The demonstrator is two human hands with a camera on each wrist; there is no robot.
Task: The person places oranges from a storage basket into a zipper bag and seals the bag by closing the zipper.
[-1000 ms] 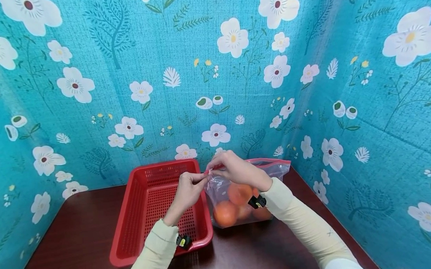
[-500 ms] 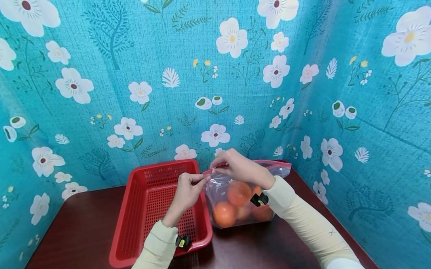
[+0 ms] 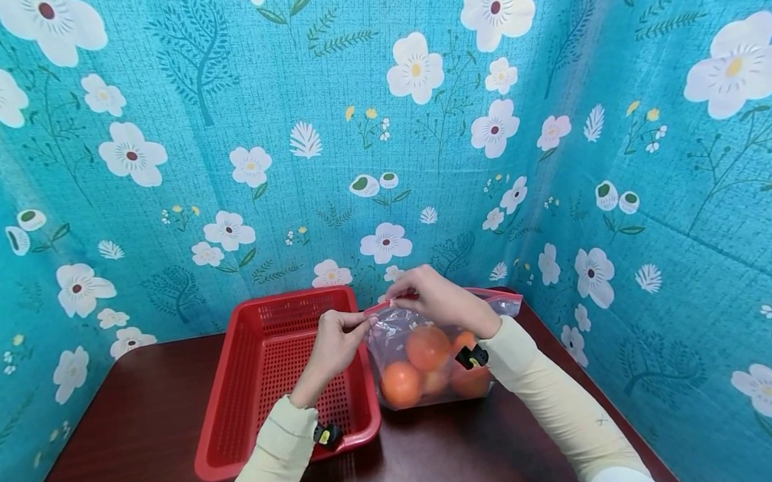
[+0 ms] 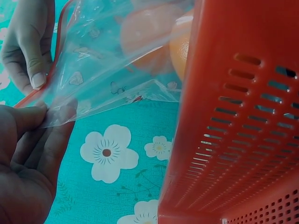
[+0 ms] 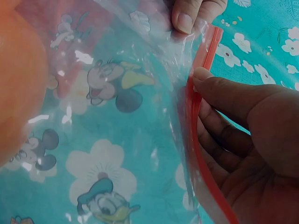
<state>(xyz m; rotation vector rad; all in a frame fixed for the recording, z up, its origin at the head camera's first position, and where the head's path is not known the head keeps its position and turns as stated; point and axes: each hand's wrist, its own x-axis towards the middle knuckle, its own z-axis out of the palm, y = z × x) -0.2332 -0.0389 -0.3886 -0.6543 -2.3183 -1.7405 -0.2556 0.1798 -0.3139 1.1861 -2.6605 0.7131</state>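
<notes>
A clear zip bag (image 3: 389, 340) with a red zip strip and printed cartoon figures stands on the table, holding several oranges (image 3: 401, 384). My left hand (image 3: 336, 344) pinches the bag's top left corner between thumb and fingers. Just right of it, my right hand (image 3: 435, 299) pinches the red zip strip (image 5: 195, 109), thumb on the near side and fingers curled behind. Beyond the right hand the strip's two edges stand apart toward the right end. In the left wrist view both hands sit close together on the strip, and an orange (image 4: 181, 46) shows partly behind the basket wall.
A red perforated plastic basket (image 3: 214, 403) stands left of the bag, its right wall beside it, under my left forearm. The dark brown table (image 3: 142, 391) meets a blue flowered cloth (image 3: 308, 201) at the back and right.
My right hand has slid a short way right along the zip strip, away from the left hand. More red strip shows between them. The left hand has stayed at the corner.
</notes>
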